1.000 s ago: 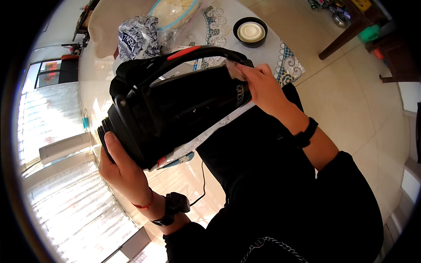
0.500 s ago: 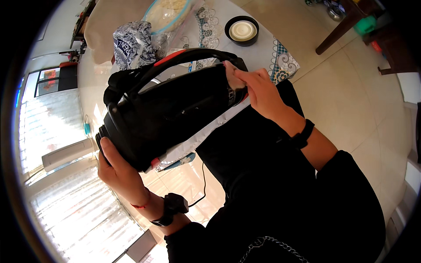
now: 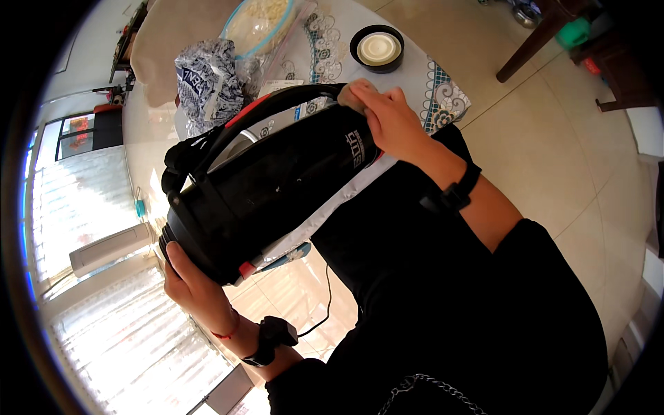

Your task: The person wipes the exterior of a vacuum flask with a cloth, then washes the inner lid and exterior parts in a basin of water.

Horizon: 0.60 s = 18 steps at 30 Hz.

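A large black thermos flask point(image 3: 277, 187) lies tilted sideways in front of me, over the table edge, its red-accented carrying handle point(image 3: 245, 114) uppermost. My left hand point(image 3: 190, 290) grips its threaded neck at the lower left, thumb over the rim. My right hand point(image 3: 398, 128) presses a small beige cloth point(image 3: 353, 97) against the flask's far end, fingers closed on it. A silvery white sheet point(image 3: 321, 207) shows under the flask. Beyond it, a black round cap with a white inner piece point(image 3: 377, 48) rests on the patterned tablecloth point(image 3: 443, 97).
A blue-and-white crumpled bag point(image 3: 207, 83) and a container with a blue rim point(image 3: 259, 24) are at the back of the table. A wooden table leg point(image 3: 519, 52) and dark wooden furniture point(image 3: 612, 76) stand at right. Curtained windows point(image 3: 131, 325) are at left.
My right hand and the cloth have moved up and left along the flask's far end. My left hand and the flask's neck end have shifted slightly down in the picture.
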Tool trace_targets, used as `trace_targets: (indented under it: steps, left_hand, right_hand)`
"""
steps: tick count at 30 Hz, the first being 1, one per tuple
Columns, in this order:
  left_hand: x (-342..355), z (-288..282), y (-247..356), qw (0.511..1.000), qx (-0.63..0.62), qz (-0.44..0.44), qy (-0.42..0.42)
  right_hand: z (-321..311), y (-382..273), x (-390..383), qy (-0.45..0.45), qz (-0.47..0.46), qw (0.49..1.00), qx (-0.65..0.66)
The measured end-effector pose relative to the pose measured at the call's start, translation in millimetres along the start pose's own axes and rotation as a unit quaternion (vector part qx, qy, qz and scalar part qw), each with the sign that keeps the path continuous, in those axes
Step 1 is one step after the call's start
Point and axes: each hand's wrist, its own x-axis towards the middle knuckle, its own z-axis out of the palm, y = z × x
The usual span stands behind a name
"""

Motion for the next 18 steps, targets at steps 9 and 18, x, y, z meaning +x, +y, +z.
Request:
trace_targets:
  steps: [9, 18]
  left_hand:
    - [-1.7, 2.1, -7.1, 0.999, -0.023, -0.01, 0.03]
    - [-4.2, 2.4, -8.4, 0.998, -0.041, -0.025, 0.035]
  right_hand:
    - [10.8, -0.1, -36.2, 0.044, 0.089, 0.994, 0.041]
    - [-0.1, 7.8, 10.0, -0.022, 0.052, 0.998, 0.036]
